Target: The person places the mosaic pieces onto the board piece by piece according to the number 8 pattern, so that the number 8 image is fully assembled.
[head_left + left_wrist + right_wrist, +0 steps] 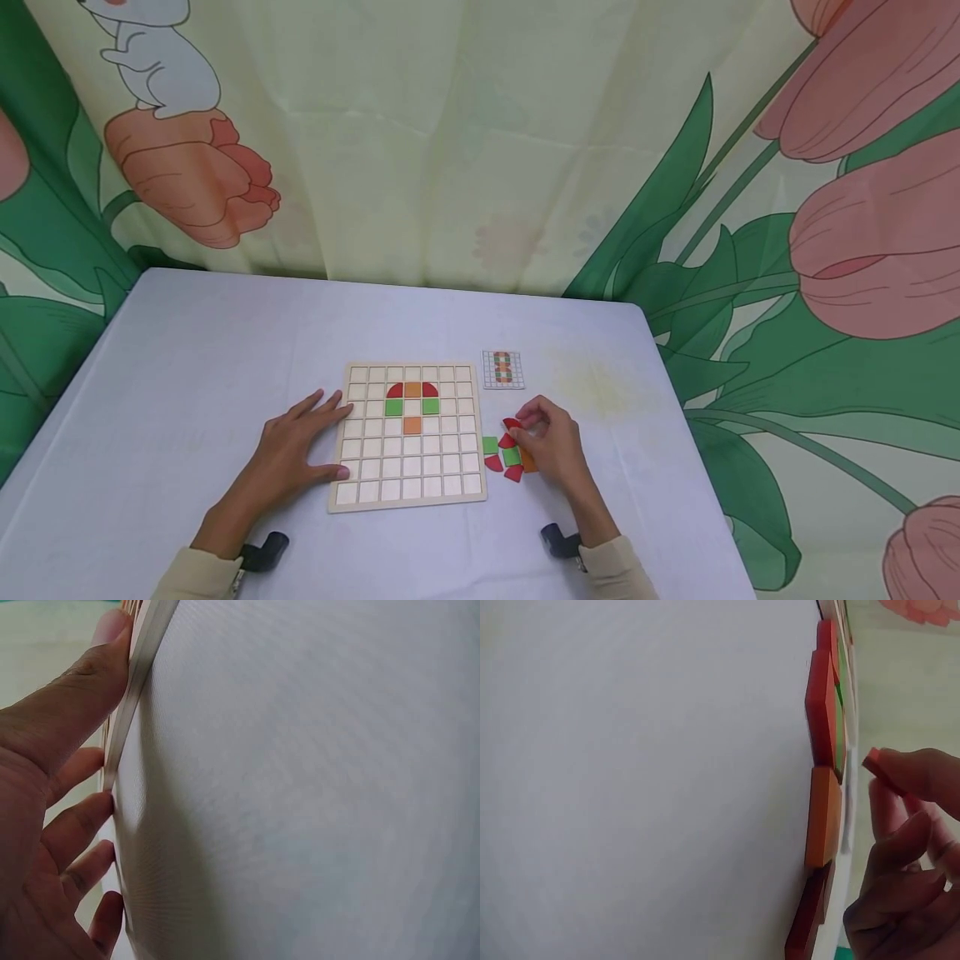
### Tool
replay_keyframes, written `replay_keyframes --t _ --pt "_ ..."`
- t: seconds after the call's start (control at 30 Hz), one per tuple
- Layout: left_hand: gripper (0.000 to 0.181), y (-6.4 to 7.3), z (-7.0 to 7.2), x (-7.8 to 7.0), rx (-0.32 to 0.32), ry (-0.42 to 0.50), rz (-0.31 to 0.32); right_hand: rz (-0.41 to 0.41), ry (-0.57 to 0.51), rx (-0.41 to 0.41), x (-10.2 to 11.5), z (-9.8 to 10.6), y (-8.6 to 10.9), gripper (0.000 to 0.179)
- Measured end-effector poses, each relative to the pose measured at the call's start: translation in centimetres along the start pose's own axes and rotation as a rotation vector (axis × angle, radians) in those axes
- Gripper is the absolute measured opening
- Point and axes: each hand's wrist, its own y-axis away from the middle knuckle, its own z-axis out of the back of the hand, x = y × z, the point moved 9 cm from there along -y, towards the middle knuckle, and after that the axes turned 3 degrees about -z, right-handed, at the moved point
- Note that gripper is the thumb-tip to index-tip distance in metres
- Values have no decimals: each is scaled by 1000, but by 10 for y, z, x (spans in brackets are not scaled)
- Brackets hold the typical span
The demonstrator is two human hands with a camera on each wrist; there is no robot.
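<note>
The right hand [557,443] pinches a red piece [876,760] in its fingers. The grid board [412,447] lies left of the piece; the left hand [287,447], fingers apart, touches it.

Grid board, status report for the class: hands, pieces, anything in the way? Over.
Left hand touching left edge of grid board, six pieces set. Right hand pinching red piece, partly covering loose pieces.

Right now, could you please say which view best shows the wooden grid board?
The head view: nearly the whole wooden grid board shows from above. Left wrist catches an edge-on strip; right wrist, at most a sliver.
</note>
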Motion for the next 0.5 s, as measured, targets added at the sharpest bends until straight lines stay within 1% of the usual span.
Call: replay_keyframes --t 0.17,0.23,0.33,0.43,0.5 --pt "100 0 1 1 0 2 -1 96 -35 30 13 -8 1 16" --pt "100 0 1 2 0 -1 -2 115 -42 42 18 -11 1 13" --pt "100 -1 0 3 1 -9 1 103 -53 58 23 -15 1 12" --pt "100 0 0 2 0 -13 2 64 -67 71 26 -18 1 15" --pt "100 0 0 2 -1 -12 4 53 -77 77 28 -20 0 17"
